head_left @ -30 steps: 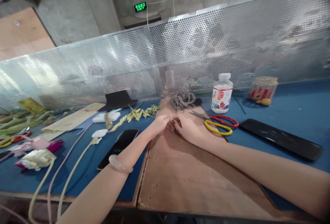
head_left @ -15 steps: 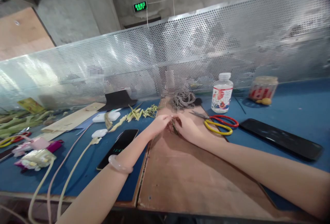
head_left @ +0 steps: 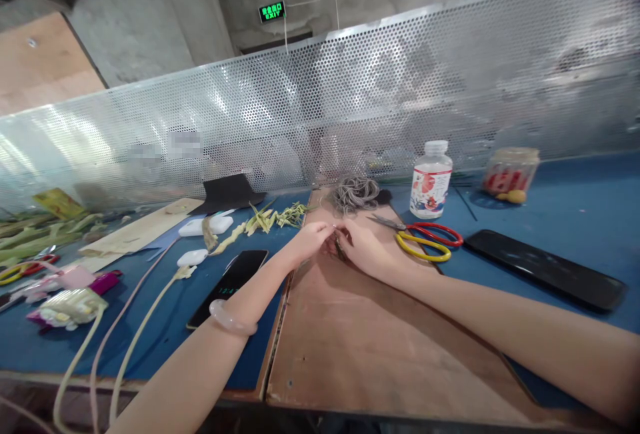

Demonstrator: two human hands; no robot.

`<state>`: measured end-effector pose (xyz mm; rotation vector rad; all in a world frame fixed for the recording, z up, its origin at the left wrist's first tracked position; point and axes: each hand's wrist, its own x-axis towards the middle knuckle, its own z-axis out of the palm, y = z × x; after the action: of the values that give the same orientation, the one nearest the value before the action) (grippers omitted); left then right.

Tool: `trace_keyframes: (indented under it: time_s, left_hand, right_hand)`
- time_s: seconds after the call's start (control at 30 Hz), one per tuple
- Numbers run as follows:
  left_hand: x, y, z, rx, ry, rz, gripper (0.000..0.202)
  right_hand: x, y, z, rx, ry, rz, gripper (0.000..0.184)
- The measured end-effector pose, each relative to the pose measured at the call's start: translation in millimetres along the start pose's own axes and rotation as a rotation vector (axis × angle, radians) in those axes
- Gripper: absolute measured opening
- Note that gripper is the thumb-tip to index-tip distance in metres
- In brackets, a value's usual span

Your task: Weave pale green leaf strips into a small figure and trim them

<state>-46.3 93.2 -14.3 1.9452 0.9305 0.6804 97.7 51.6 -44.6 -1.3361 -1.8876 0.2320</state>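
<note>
Over the wooden board [head_left: 340,341], my left hand [head_left: 314,239] and my right hand [head_left: 361,247] meet, fingertips pinched together. Between them is a small, dark greenish piece, mostly hidden by the fingers; its kind I cannot make out. A tangled bundle of grey cord [head_left: 355,194] lies just beyond the hands. To the right of my right hand rest scissors [head_left: 425,241] with one red and one yellow handle loop, blades pointing toward the cord. A phone [head_left: 233,281] with a lit clock lies beside my left forearm.
A white bottle [head_left: 431,181], a jar [head_left: 511,174] and a black phone-like slab [head_left: 543,269] stand or lie at right. At left are pale plaited strips [head_left: 265,221], white charging blocks [head_left: 193,257] with cables, and leafy husks [head_left: 45,234]. A perforated metal screen [head_left: 300,107] closes off the back.
Both hands stay in nearly the same place over the board, fingers still pinched together. Only slight finger movement shows; the surrounding objects have not moved.
</note>
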Motion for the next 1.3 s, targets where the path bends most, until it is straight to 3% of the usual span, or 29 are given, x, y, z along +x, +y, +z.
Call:
trace_keyframes:
  time_s: [0.43, 1.3]
  left_hand:
    - [0.4, -1.4, 0.0, 0.006, -0.014, -0.010, 0.030]
    - [-0.8, -0.5, -1.0, 0.229, -0.026, 0.031, 0.035]
  right_hand:
    - [1.4, 4.1, 2.9, -0.033, -0.011, -0.009, 0.014]
    - [0.9, 3.6, 2.5, -0.149, -0.044, -0.029, 0.011]
